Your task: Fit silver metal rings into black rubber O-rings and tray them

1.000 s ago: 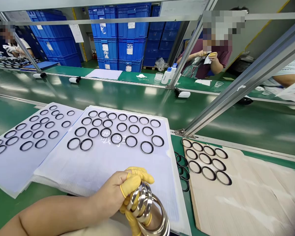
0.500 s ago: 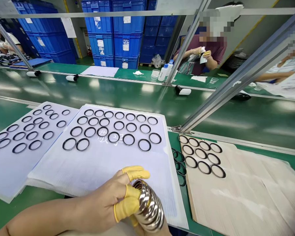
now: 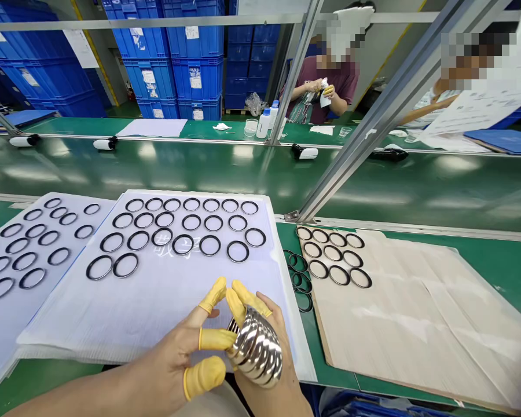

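Near the front edge of a green conveyor bench, a stack of polished silver-coloured metal rings [image 3: 256,347] sits between the hands, above the lower edge of a white corrugated plastic sheet [image 3: 156,313]. The right hand [image 3: 267,397] cradles the stack from below, with two fingertips curled over its top. The left hand [image 3: 169,356] comes in from the lower left, its fingers fanned apart, one pressing the stack's side. Yellow rubber finger cots [image 3: 204,376] sheathe the fingertips.

The hands hide part of the stack, so the rings cannot be counted, and the frame cuts off the right wrist. Rows of thin black rings [image 3: 183,244] lie flat on the sheet, with faint white characters beneath them that are hard to read. More lie on a second white sheet [image 3: 0,313] at the left, and a loose overlapping heap of black rings [image 3: 298,278] sits just beyond the sheet's right edge, beside a creased beige paper-covered board [image 3: 417,330]. Past a slanted aluminium frame rail [image 3: 351,156], a co-worker in a maroon shirt [image 3: 336,87] handles something white at a far bench, before stacked blue plastic crates [image 3: 195,75].
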The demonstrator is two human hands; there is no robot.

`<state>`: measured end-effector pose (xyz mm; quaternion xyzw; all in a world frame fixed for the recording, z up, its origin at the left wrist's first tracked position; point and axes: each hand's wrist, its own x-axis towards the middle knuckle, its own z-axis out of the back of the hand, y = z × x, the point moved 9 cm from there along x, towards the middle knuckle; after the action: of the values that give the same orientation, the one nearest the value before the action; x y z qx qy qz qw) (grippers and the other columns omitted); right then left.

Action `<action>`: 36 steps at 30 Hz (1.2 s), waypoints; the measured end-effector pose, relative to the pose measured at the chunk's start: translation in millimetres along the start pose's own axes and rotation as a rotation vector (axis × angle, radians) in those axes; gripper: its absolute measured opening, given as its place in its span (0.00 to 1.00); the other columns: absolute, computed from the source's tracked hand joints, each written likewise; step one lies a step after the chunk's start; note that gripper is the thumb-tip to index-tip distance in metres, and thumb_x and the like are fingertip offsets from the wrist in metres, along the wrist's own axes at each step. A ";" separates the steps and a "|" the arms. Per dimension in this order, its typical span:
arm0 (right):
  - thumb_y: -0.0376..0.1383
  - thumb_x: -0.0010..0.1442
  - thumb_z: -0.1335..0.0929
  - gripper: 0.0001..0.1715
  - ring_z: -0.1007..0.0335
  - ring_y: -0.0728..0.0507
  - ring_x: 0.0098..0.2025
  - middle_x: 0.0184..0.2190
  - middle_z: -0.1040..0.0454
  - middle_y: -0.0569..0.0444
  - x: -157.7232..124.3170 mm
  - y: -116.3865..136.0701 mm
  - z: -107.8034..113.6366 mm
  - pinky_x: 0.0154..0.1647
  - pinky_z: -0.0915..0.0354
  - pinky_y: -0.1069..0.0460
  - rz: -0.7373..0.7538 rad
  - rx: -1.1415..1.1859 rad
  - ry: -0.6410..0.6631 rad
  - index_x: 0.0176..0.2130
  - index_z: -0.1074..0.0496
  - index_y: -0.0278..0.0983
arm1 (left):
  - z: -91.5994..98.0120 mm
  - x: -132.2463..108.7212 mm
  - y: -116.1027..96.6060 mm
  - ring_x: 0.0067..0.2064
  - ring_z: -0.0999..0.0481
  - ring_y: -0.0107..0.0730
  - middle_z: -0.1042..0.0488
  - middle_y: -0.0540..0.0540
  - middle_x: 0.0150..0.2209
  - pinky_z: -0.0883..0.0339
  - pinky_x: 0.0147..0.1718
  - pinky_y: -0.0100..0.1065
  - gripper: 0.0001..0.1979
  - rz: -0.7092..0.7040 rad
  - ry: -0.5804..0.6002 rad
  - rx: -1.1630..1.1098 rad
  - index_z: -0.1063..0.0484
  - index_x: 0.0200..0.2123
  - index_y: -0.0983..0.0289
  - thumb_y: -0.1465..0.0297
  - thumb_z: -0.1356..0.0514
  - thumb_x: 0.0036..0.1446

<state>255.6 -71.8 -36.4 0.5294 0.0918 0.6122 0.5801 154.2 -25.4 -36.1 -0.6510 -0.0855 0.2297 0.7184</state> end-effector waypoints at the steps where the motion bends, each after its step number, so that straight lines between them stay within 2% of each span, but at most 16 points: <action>1: 0.27 0.53 0.32 0.28 0.27 0.33 0.52 0.47 0.23 0.47 0.9 -0.3 1.5 0.61 0.40 0.30 -0.022 0.013 0.017 0.52 0.33 0.45 | -2.7 1.7 0.5 0.69 0.53 0.52 0.55 0.57 0.70 0.59 0.66 0.51 0.22 -0.005 0.012 -0.038 0.25 0.52 0.57 0.52 0.46 0.63; 3: 0.28 0.53 0.30 0.24 0.29 0.32 0.54 0.46 0.23 0.49 3.7 1.8 3.8 0.63 0.43 0.29 -0.060 0.043 0.068 0.48 0.31 0.47 | -8.1 5.1 -2.3 0.69 0.51 0.50 0.50 0.58 0.69 0.58 0.66 0.50 0.22 -0.033 0.046 -0.123 0.25 0.53 0.57 0.53 0.47 0.64; 5: 0.31 0.53 0.28 0.23 0.29 0.31 0.53 0.46 0.24 0.49 6.0 1.4 5.1 0.61 0.41 0.28 -0.131 0.111 0.113 0.47 0.30 0.48 | -12.0 7.9 -5.4 0.68 0.49 0.49 0.47 0.58 0.68 0.54 0.65 0.48 0.21 -0.052 0.078 -0.187 0.25 0.53 0.56 0.54 0.47 0.64; 9: 0.36 0.51 0.24 0.41 0.35 0.31 0.59 0.48 0.26 0.47 5.5 -4.1 0.4 0.59 0.35 0.33 -0.293 0.349 0.191 0.59 0.39 0.50 | -14.5 10.9 -6.7 0.66 0.45 0.49 0.43 0.60 0.66 0.50 0.63 0.48 0.21 -0.052 0.102 -0.230 0.26 0.54 0.56 0.54 0.46 0.64; 12: 0.35 0.52 0.24 0.44 0.35 0.33 0.59 0.48 0.25 0.50 6.2 -2.6 0.0 0.64 0.41 0.33 -0.306 0.410 0.223 0.62 0.42 0.54 | -19.6 11.5 -5.5 0.63 0.40 0.49 0.38 0.61 0.62 0.47 0.61 0.47 0.22 -0.007 0.153 -0.295 0.26 0.54 0.57 0.53 0.46 0.63; 14: 0.35 0.52 0.24 0.41 0.34 0.34 0.58 0.50 0.26 0.50 5.6 -3.0 1.4 0.65 0.44 0.32 -0.322 0.401 0.238 0.60 0.39 0.54 | -25.9 11.3 -4.4 0.59 0.35 0.48 0.33 0.61 0.58 0.42 0.58 0.46 0.23 0.044 0.209 -0.392 0.26 0.53 0.58 0.52 0.46 0.63; 17: 0.35 0.51 0.24 0.36 0.33 0.35 0.58 0.54 0.31 0.46 -0.2 -7.8 2.5 0.62 0.38 0.37 -0.401 0.432 0.243 0.57 0.34 0.47 | -32.2 12.1 -3.0 0.51 0.29 0.45 0.27 0.61 0.50 0.37 0.52 0.43 0.25 0.072 0.258 -0.479 0.25 0.50 0.61 0.50 0.48 0.63; 21: 0.33 0.50 0.24 0.48 0.31 0.38 0.58 0.57 0.34 0.43 -12.2 -11.6 -5.6 0.59 0.33 0.43 -0.502 0.547 0.278 0.63 0.44 0.44 | -35.3 17.8 9.9 0.38 0.28 0.37 0.24 0.58 0.35 0.35 0.42 0.36 0.29 0.118 0.222 -0.521 0.21 0.38 0.67 0.47 0.48 0.61; 22: 0.32 0.49 0.24 0.47 0.31 0.38 0.57 0.57 0.34 0.44 -12.6 -11.4 -6.5 0.59 0.33 0.43 -0.501 0.540 0.279 0.63 0.43 0.45 | -35.2 19.7 15.8 0.34 0.29 0.34 0.25 0.56 0.31 0.36 0.38 0.34 0.29 0.160 0.187 -0.569 0.21 0.34 0.67 0.46 0.46 0.59; 24: 0.31 0.48 0.24 0.37 0.32 0.37 0.57 0.56 0.31 0.47 -7.0 -6.7 -4.6 0.59 0.34 0.42 -0.429 0.461 0.272 0.56 0.31 0.46 | -35.2 22.3 27.4 0.28 0.35 0.28 0.30 0.52 0.24 0.38 0.32 0.29 0.26 0.262 0.107 -0.655 0.24 0.25 0.68 0.48 0.38 0.54; 25: 0.30 0.47 0.24 0.30 0.33 0.36 0.57 0.54 0.29 0.49 -1.5 -0.9 -3.7 0.60 0.35 0.40 -0.355 0.402 0.286 0.50 0.25 0.47 | -35.2 22.9 32.1 0.26 0.37 0.25 0.32 0.50 0.21 0.40 0.30 0.28 0.24 0.315 0.070 -0.678 0.26 0.22 0.68 0.51 0.34 0.51; 27: 0.28 0.46 0.23 0.22 0.32 0.36 0.55 0.46 0.23 0.54 11.3 14.9 -1.8 0.62 0.38 0.39 -0.173 0.303 0.321 0.40 0.20 0.50 | -35.6 23.4 36.4 0.24 0.39 0.23 0.35 0.48 0.19 0.42 0.28 0.26 0.19 0.387 0.025 -0.686 0.28 0.18 0.68 0.59 0.29 0.45; 29: 0.30 0.48 0.23 0.19 0.31 0.36 0.53 0.42 0.21 0.56 21.0 25.5 -0.4 0.60 0.36 0.41 -0.058 0.254 0.341 0.39 0.20 0.51 | -34.4 24.2 34.8 0.26 0.35 0.24 0.31 0.49 0.20 0.40 0.30 0.26 0.13 0.407 -0.007 -0.699 0.25 0.19 0.68 0.66 0.27 0.42; 32: 0.40 0.57 0.27 0.12 0.31 0.36 0.55 0.42 0.21 0.55 22.0 28.5 -7.0 0.62 0.39 0.40 -0.027 0.284 0.388 0.43 0.21 0.52 | -31.8 25.5 27.8 0.30 0.30 0.28 0.25 0.51 0.24 0.36 0.34 0.28 0.08 0.366 -0.026 -0.745 0.20 0.25 0.66 0.70 0.27 0.40; 34: 0.45 0.60 0.30 0.19 0.26 0.38 0.50 0.40 0.20 0.56 13.4 26.2 -14.5 0.64 0.41 0.39 -0.060 0.421 0.384 0.52 0.26 0.53 | -30.5 25.3 25.7 0.29 0.29 0.27 0.24 0.51 0.25 0.35 0.34 0.28 0.07 0.340 -0.026 -0.771 0.20 0.25 0.65 0.70 0.27 0.41; 36: 0.49 0.60 0.31 0.34 0.22 0.41 0.41 0.36 0.21 0.56 1.8 17.2 -18.9 0.57 0.33 0.41 -0.163 0.627 0.291 0.63 0.40 0.52 | -27.0 24.3 26.7 0.27 0.31 0.26 0.26 0.51 0.22 0.36 0.32 0.28 0.08 0.322 -0.045 -0.784 0.21 0.22 0.66 0.69 0.27 0.41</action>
<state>231.3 -66.2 -30.9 0.5800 0.3990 0.5748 0.4172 181.1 -37.6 -70.1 -0.8748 -0.0791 0.3034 0.3693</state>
